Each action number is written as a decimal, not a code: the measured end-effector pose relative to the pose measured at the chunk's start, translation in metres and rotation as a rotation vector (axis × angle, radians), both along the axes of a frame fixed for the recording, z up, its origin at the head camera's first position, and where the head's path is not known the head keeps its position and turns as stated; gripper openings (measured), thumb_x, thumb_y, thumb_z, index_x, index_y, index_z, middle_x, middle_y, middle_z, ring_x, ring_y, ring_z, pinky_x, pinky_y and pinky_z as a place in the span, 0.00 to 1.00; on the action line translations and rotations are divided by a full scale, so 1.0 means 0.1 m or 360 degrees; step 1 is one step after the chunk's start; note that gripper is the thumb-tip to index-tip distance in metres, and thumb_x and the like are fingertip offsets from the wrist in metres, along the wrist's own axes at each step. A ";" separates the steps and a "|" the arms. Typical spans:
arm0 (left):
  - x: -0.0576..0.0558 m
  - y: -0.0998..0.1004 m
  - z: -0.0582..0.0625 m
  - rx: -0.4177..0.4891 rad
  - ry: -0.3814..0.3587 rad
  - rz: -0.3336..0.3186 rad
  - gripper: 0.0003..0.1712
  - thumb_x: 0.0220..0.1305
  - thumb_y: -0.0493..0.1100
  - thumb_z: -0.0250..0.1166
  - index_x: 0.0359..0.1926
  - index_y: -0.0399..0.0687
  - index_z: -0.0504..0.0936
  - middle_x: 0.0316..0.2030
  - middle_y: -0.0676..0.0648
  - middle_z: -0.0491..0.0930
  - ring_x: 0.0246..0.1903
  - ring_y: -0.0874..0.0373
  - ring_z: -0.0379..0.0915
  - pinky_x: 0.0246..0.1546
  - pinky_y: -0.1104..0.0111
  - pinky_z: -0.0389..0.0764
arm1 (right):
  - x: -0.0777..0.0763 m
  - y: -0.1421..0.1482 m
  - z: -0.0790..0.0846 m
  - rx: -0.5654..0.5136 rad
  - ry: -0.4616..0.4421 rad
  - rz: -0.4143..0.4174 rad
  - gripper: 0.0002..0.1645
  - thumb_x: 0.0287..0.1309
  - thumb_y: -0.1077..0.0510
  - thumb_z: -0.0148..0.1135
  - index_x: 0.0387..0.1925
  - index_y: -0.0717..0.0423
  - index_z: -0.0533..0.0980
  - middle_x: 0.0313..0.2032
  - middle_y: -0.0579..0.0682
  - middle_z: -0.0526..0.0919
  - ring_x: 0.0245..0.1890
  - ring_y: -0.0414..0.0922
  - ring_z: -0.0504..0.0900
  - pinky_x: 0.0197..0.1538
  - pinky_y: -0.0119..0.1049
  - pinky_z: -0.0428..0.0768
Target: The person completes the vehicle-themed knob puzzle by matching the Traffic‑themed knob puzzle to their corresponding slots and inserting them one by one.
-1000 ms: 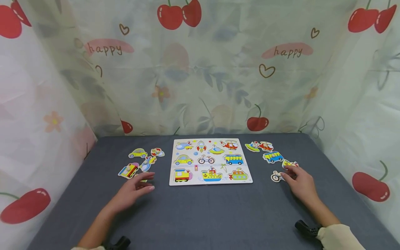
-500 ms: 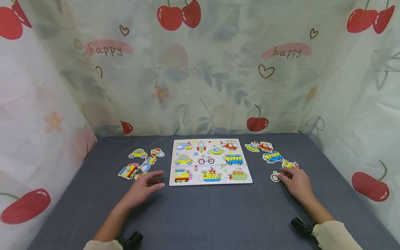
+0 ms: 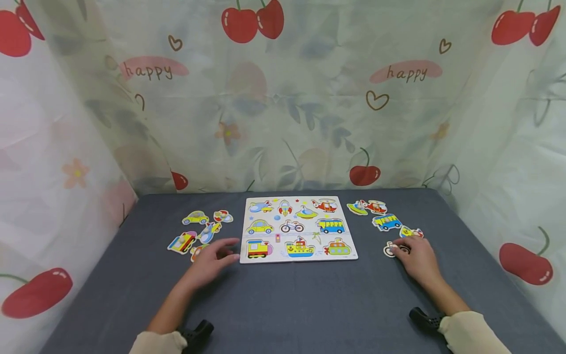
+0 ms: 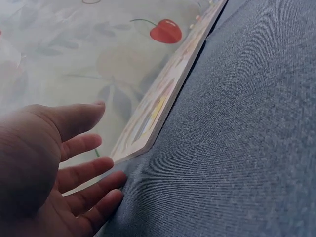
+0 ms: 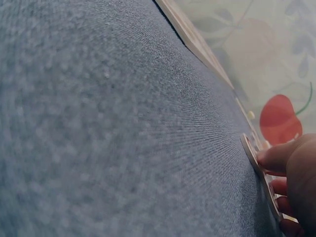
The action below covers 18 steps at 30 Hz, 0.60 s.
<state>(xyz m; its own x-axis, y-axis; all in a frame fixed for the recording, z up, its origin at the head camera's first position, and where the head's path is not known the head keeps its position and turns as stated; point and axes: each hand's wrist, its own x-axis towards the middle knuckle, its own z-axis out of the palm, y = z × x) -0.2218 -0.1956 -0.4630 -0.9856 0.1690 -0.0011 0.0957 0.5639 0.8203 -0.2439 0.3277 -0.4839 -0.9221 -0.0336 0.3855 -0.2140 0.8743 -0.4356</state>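
Note:
The white puzzle board (image 3: 276, 221) lies mid-table, printed with coloured vehicles. My left hand (image 3: 212, 263) is at its lower left corner, fingers spread and fingertips right at the edge; in the left wrist view, the hand (image 4: 64, 173) holds nothing. Over on the right, my right hand (image 3: 417, 258) pinches the bicycle puzzle piece (image 3: 389, 250) between thumb and fingers, partly covering it. The right wrist view has the thumb (image 5: 276, 157) against this thin piece, close over the cloth. Just beyond those fingers lies a ship piece (image 3: 410, 232).
Left of the board are loose pieces: a car (image 3: 195, 217), a train (image 3: 182, 242), a plane (image 3: 209, 232) and others. A bus (image 3: 386, 222), a helicopter (image 3: 377, 206) and a green-yellow saucer (image 3: 356, 208) lie to the right. A patterned curtain (image 3: 283, 123) surrounds the dark table.
My left hand has moved right, from beside the loose pieces to the board's edge. My right hand has shifted slightly left, from near the ship piece onto the bicycle piece.

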 end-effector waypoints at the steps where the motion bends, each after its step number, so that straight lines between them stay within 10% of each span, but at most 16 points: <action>1: -0.01 0.01 0.00 -0.0031 0.0002 0.0011 0.28 0.63 0.48 0.68 0.63 0.49 0.75 0.55 0.45 0.77 0.48 0.51 0.76 0.48 0.57 0.77 | 0.00 0.00 -0.01 -0.0002 0.0010 0.0004 0.10 0.53 0.62 0.69 0.36 0.65 0.83 0.37 0.63 0.83 0.42 0.61 0.75 0.48 0.56 0.67; 18: -0.14 0.17 -0.05 -0.0464 0.0197 -0.0093 0.34 0.56 0.51 0.73 0.63 0.48 0.76 0.59 0.44 0.73 0.46 0.52 0.71 0.50 0.54 0.73 | -0.03 -0.05 -0.03 -0.0053 0.0073 0.0020 0.06 0.53 0.63 0.69 0.34 0.61 0.84 0.32 0.57 0.83 0.38 0.59 0.77 0.45 0.56 0.68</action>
<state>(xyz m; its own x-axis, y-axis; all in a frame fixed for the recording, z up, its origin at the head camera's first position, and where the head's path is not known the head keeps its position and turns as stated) -0.2354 -0.1786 -0.4681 -0.9699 0.2357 0.0615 0.2241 0.7640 0.6050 -0.2471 0.3226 -0.4870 -0.9030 -0.0315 0.4286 -0.2454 0.8565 -0.4540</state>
